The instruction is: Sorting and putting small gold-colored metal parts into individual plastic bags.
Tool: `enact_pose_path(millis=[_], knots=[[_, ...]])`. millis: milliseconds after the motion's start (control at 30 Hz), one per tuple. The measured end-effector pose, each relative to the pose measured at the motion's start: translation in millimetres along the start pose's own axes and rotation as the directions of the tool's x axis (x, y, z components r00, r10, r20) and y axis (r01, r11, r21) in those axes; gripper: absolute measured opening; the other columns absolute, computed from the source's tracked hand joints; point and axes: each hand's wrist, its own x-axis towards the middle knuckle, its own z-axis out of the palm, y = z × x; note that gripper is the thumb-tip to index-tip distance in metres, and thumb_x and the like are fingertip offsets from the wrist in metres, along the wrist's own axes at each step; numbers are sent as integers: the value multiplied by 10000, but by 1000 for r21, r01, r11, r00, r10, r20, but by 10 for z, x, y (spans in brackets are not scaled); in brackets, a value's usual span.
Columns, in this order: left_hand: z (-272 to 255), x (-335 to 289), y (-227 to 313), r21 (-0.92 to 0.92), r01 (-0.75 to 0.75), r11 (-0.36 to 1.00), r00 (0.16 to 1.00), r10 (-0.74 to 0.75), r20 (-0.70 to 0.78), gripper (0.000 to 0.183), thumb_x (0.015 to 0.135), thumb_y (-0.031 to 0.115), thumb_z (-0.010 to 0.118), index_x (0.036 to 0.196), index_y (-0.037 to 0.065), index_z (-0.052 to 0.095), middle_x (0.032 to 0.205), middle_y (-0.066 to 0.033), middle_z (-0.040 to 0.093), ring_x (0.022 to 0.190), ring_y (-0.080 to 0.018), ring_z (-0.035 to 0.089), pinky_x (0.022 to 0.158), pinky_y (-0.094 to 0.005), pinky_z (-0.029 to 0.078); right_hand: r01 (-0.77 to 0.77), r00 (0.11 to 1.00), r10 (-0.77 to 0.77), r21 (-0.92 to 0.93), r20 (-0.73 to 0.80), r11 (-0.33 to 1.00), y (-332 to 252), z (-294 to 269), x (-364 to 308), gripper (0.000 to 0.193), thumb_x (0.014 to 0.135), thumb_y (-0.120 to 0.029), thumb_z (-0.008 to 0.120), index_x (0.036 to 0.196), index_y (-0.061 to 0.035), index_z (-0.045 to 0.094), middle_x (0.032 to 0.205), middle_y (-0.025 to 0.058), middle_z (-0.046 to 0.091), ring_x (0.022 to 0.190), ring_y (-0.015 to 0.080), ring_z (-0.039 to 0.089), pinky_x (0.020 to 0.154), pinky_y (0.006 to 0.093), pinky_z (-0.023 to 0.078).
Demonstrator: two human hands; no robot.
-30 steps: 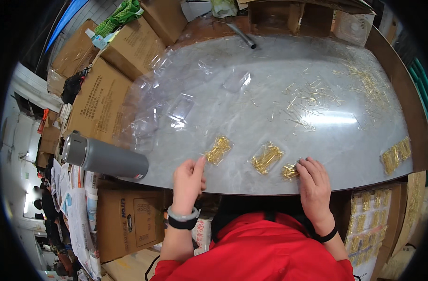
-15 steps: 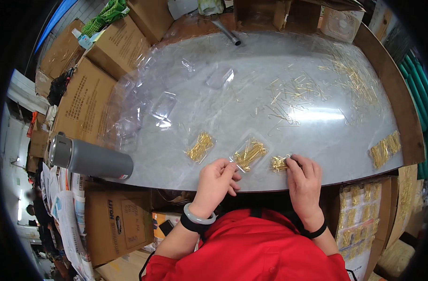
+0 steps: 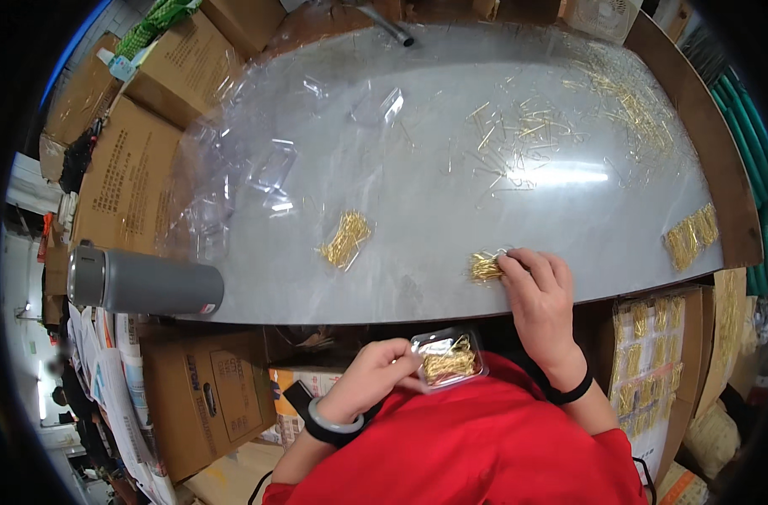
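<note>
Pinched at its left edge, a small clear plastic tray (image 3: 450, 357) full of gold metal hooks (image 3: 451, 362) is in my left hand (image 3: 376, 370), just off the table's front edge and close to my red clothing. My right hand (image 3: 540, 299) rests over the table near its front edge. Its thumb and fingers are closed on the right end of a small pile of gold hooks (image 3: 485, 267). To the left, another bunch of gold hooks (image 3: 348, 240) lies on the table, apart from both hands.
Loose gold hooks (image 3: 523, 126) scatter over the far right of the grey table (image 3: 418, 194). Empty clear trays (image 3: 275, 164) lie at the left. A grey bottle (image 3: 144, 282) lies at the front left; more bunched hooks (image 3: 691, 236) sit at the right edge. Cardboard boxes (image 3: 136, 181) border the left.
My left hand has taken the filled clear tray from the table and drawn it back toward my body. My right hand stays at the small hook pile. The view has shifted slightly.
</note>
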Motion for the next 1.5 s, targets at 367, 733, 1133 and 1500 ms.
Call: enact_pose_path(millis=[367,733,1133,1500], knots=[[57,25,-114,-45,-201,978,978,203,44,122,1048,63,501,1006,-28,571,1021,-80,626,887,-166,677,850,-307,587,243,924,-335,394,185,886,-228,-78,-259,365,767,-79,748,1126,-76,683,1100,45,647,997,241,589,838,380,475],[92,343,347,192,-480,856,862,501,-82,110,1030,71,523,991,-23,563,917,-87,647,782,-135,652,720,-282,544,214,970,-234,227,64,950,-267,77,127,378,794,-56,665,1169,-75,623,1080,69,615,1007,275,579,874,396,450],[135,497,288,910,-403,-92,462,838,290,629,942,153,619,1480,-59,369,1509,-271,414,1381,-462,405,1157,-501,313,230,912,-263,139,315,963,-218,-90,525,251,794,-46,600,1045,-50,616,970,103,580,931,292,541,847,397,424],[192,563,282,834,-551,20,394,887,239,722,924,126,676,1520,-48,308,1544,-282,357,1416,-474,368,1165,-514,312,-141,979,28,567,204,811,-29,-102,119,445,909,-102,684,1334,-34,571,1341,149,592,1263,367,540,1094,472,399]])
